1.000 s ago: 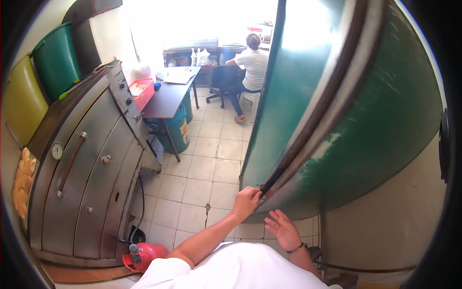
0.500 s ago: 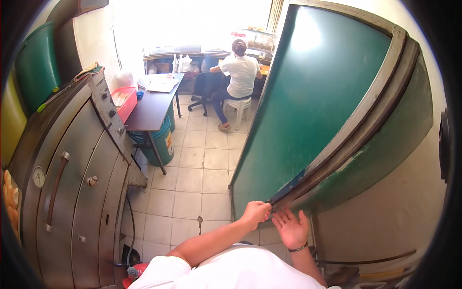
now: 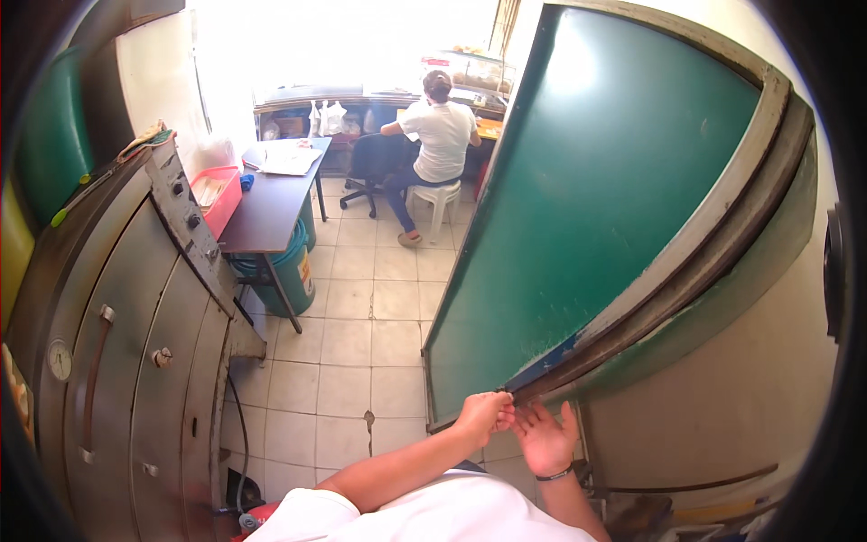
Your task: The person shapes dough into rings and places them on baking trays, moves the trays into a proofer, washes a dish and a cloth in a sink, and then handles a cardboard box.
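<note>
A tall green door with a worn, pale frame stands to my right, its near edge running down to my hands. My left hand is closed, its fingers pinching a small dark fitting at the low part of that edge; the fitting is mostly hidden by the fingers. Just right of it, my right hand is open with the palm up and the fingers spread. Its fingertips are close beneath the door's edge; whether they touch it I cannot tell. A dark band circles the right wrist.
A metal oven with long handles lines the left side. Beyond it are a dark table with a pink bin and a teal bucket. Another person sits on a white stool at the far counter. Tiled floor lies between.
The view has shifted slightly, so the oven and table appear farther left. Both hands sit slightly lower in the picture, still at the door's edge, the left closed and the right open.
</note>
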Tool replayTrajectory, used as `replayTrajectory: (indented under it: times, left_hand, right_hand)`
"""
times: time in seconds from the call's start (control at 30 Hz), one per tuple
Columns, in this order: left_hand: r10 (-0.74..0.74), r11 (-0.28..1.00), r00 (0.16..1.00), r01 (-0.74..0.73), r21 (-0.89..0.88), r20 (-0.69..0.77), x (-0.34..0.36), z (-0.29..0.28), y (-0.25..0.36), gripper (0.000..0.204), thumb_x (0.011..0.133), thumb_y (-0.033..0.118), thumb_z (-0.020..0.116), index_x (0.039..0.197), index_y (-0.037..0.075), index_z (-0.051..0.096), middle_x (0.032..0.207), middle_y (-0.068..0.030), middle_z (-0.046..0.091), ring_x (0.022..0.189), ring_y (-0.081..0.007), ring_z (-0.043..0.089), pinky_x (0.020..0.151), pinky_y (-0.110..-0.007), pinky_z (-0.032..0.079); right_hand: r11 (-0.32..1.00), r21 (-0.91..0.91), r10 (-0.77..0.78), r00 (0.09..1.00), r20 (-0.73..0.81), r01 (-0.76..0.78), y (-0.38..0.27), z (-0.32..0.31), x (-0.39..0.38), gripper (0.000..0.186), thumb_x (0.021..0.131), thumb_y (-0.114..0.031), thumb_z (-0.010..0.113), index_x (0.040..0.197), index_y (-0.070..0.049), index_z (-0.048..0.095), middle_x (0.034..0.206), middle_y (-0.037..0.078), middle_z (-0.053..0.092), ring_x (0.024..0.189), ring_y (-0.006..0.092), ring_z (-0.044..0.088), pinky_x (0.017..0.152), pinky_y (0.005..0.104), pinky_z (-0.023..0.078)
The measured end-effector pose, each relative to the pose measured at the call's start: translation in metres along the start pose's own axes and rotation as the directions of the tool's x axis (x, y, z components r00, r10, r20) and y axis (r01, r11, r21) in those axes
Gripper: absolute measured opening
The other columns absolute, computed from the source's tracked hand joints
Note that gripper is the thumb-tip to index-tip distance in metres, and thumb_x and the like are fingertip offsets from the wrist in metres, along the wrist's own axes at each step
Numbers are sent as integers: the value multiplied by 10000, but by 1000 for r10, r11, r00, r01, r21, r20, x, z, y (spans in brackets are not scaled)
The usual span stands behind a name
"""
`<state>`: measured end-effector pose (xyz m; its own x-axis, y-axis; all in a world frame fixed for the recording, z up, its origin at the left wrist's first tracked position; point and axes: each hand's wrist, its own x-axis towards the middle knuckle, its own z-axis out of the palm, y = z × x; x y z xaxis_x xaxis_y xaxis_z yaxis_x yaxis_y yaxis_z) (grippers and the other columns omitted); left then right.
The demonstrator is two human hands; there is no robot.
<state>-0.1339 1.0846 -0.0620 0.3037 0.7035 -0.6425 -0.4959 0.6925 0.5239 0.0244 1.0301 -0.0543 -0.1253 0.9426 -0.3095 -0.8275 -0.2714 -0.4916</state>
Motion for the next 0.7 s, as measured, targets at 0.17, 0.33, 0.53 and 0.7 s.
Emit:
replayTrajectory:
  times: [0.17, 0.33, 0.53, 0.7]
  left_hand:
    - [36, 997, 999, -35, 65, -13, 2, -6, 3, 148, 877, 159, 704, 858, 64, 592, 762, -54, 612, 633, -145, 598, 561, -277, 499]
    - [37, 989, 999, -41, 142, 30, 22, -23, -14, 208, 875, 207, 737, 923, 55, 603, 780, -38, 609, 626, -117, 589, 529, -259, 503]
    - [356, 869, 921, -388, 307, 155, 26, -29, -31, 284, 970, 231, 646, 1102, -17, 608, 935, -89, 651, 771, -152, 643, 698, -300, 560]
    - [596, 714, 799, -574, 401, 80, 15, -52, -35, 279, 1003, 276, 572, 1050, 7, 630, 897, -87, 654, 762, -163, 638, 719, -298, 537]
  right_hand:
    - [999, -33, 1, 1000, -18, -2, 3, 9, 0, 579, 933, -551, 560, 1139, -13, 622, 1196, 171, 638, 1181, 332, 566, 1095, 470, 398]
    - [999, 48, 1, 1000, 5, -2, -2, 1, 2, 534, 959, -503, 552, 1183, -23, 616, 1217, 143, 644, 1209, 318, 563, 1109, 468, 390]
    - [1000, -12, 3, 990, 139, -1, 7, -43, 11, 390, 1028, -322, 504, 1330, -80, 556, 1380, 94, 572, 1280, 280, 530, 1123, 452, 391]
    - [854, -500, 216, 972, 90, -144, -70, -83, 8, 539, 994, -338, 592, 1420, -24, 488, 1354, 96, 609, 1254, 229, 571, 1066, 391, 448]
